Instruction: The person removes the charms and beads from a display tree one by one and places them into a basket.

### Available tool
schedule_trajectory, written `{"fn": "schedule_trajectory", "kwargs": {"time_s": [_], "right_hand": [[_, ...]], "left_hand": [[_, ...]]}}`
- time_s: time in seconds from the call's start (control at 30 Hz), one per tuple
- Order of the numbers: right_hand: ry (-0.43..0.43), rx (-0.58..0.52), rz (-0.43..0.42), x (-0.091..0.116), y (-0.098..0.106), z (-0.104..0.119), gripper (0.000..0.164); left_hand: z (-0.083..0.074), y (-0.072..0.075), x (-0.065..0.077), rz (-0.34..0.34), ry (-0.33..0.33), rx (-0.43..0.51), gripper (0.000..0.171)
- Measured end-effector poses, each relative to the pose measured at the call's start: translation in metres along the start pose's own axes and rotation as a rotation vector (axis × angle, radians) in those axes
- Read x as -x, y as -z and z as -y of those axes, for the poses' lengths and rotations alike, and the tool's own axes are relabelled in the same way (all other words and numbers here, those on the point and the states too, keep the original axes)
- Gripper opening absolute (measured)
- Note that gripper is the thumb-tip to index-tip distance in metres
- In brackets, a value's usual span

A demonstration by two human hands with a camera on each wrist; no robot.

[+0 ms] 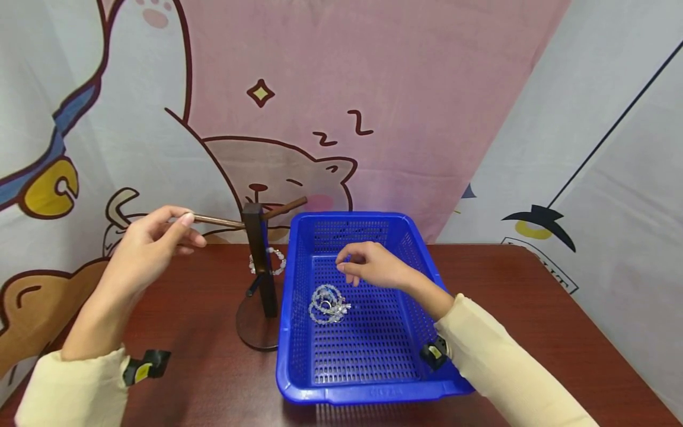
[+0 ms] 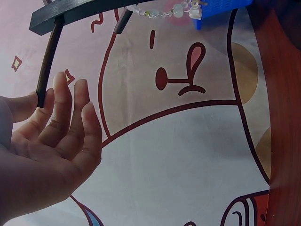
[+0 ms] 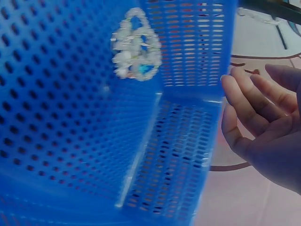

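Note:
My left hand (image 1: 146,246) pinches the tip of an upper wooden peg (image 1: 219,221) between thumb and index finger, the other fingers loosely bent. That peg juts left from a dark wooden display stand (image 1: 261,267) with a round base. A clear beaded bracelet (image 1: 277,261) hangs on the stand's far side, lower down. Over the blue basket (image 1: 368,396) hovers my right hand (image 1: 373,265), its fingers loosely curved and nothing held in them. Several beaded bracelets (image 1: 326,303) lie in a small heap on the basket's floor, left of centre; the right wrist view shows the bracelets (image 3: 136,49) too.
Both things stand on a reddish-brown table (image 1: 203,356), the stand close against the basket's left side. Another upper peg (image 1: 285,207) points right toward the basket, and a short lower peg (image 1: 254,286) sticks out nearer me. A cartoon-printed cloth (image 1: 416,118) hangs behind.

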State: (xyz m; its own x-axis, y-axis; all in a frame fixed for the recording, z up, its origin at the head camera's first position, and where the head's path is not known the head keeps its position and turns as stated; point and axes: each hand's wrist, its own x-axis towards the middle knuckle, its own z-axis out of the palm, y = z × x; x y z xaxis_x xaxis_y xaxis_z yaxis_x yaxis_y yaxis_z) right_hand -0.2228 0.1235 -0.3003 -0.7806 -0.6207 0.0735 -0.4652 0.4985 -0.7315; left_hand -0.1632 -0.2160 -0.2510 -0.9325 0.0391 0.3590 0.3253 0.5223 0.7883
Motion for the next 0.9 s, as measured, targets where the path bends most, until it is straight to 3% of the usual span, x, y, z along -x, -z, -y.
{"fn": "schedule_trajectory", "kwargs": {"time_s": [0.6, 0.9], "right_hand": [[0.144, -0.040, -0.031, -0.016, 0.029, 0.062, 0.012], [0.201, -0.039, -0.070, -0.025, 0.034, 0.086, 0.025]], "left_hand": [[-0.001, -0.001, 0.000, -0.010, -0.005, -0.026, 0.029], [-0.002, -0.001, 0.001, -0.014, 0.003, -0.041, 0.030]]}}
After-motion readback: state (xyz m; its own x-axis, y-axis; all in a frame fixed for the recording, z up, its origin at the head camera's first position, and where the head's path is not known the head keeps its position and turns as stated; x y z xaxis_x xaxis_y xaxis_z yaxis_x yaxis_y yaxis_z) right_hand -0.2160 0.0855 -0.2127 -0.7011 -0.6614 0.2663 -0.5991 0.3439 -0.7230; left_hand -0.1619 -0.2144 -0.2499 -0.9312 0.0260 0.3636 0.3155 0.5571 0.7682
